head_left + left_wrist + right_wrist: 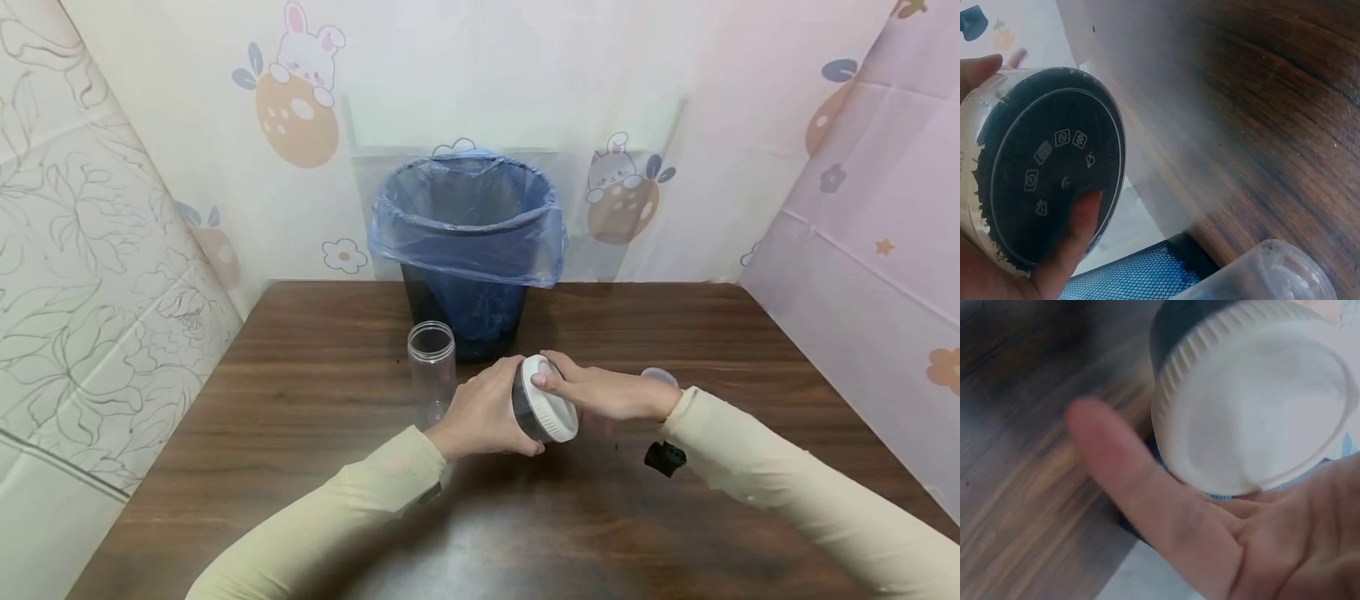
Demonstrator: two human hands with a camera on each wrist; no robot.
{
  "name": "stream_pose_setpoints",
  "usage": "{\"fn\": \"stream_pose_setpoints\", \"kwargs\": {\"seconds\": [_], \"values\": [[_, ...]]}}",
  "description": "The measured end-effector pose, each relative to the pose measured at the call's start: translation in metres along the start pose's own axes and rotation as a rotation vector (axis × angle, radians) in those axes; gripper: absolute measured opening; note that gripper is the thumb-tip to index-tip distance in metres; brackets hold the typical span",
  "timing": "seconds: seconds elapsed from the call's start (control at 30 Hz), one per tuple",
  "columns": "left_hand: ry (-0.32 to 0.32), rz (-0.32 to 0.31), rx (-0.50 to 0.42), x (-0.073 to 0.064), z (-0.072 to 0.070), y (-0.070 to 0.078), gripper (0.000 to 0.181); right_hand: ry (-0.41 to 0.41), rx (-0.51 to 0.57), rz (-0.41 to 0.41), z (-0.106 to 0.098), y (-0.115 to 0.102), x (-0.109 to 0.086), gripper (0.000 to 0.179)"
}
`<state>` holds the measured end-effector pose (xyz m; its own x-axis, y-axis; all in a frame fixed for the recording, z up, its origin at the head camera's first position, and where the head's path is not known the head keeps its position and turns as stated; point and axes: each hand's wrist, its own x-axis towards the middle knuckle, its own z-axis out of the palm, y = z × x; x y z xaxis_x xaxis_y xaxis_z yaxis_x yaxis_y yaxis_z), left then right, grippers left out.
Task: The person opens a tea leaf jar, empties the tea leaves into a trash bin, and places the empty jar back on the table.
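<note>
My left hand (483, 408) grips a short round jar (527, 412) tilted on its side, with a ribbed white screw lid (558, 417) facing right. The jar's dark base (1047, 150), marked with small symbols, shows in the left wrist view, the thumb lying across it. My right hand (603, 390) is at the lid. In the right wrist view its straight thumb (1122, 459) stands off the lid, palm toward the lid's face; the other fingers are mostly hidden behind it. A clear lidless jar (432, 375) stands upright on the table beside my left hand.
A black mesh bin (480, 312) lined with a blue plastic bag (465, 242) stands at the table's back edge. Part of a clear round item (660, 375) shows behind my right wrist. Patterned cloth (465, 75) hangs behind the brown wooden table (300, 492).
</note>
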<state>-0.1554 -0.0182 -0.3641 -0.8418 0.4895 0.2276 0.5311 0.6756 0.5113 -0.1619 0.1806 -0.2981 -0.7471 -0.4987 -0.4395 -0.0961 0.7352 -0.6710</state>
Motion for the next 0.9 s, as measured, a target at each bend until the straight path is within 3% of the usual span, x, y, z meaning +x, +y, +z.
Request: {"fn": "stream_pose_setpoints", "kwargs": {"seconds": [0.1, 0.17, 0.47, 0.57, 0.67, 0.77, 0.9], "values": [[-0.013, -0.010, -0.013, -0.001, 0.000, -0.001, 0.103, -0.018, 0.028, 0.036, 0.000, -0.003, 0.000, 0.080], [-0.022, -0.014, -0.029, -0.001, 0.000, -0.002, 0.102, -0.012, 0.017, -0.020, 0.001, 0.000, 0.002, 0.081], [-0.046, -0.025, -0.093, -0.002, 0.001, -0.007, 0.104, 0.079, -0.216, -0.506, 0.002, 0.019, 0.005, 0.083], [-0.040, -0.024, -0.089, -0.003, 0.001, -0.007, 0.105, 0.106, -0.276, -0.613, 0.004, 0.023, 0.006, 0.088], [-0.030, -0.024, -0.080, -0.004, 0.001, -0.007, 0.105, 0.133, -0.255, -0.585, 0.006, 0.024, 0.007, 0.094], [-0.030, -0.021, -0.076, -0.005, 0.001, -0.006, 0.105, 0.156, -0.171, -0.411, 0.006, 0.021, 0.005, 0.094], [-0.033, -0.012, -0.067, -0.005, 0.003, -0.005, 0.104, 0.112, -0.095, -0.191, 0.005, 0.016, 0.003, 0.086]]}}
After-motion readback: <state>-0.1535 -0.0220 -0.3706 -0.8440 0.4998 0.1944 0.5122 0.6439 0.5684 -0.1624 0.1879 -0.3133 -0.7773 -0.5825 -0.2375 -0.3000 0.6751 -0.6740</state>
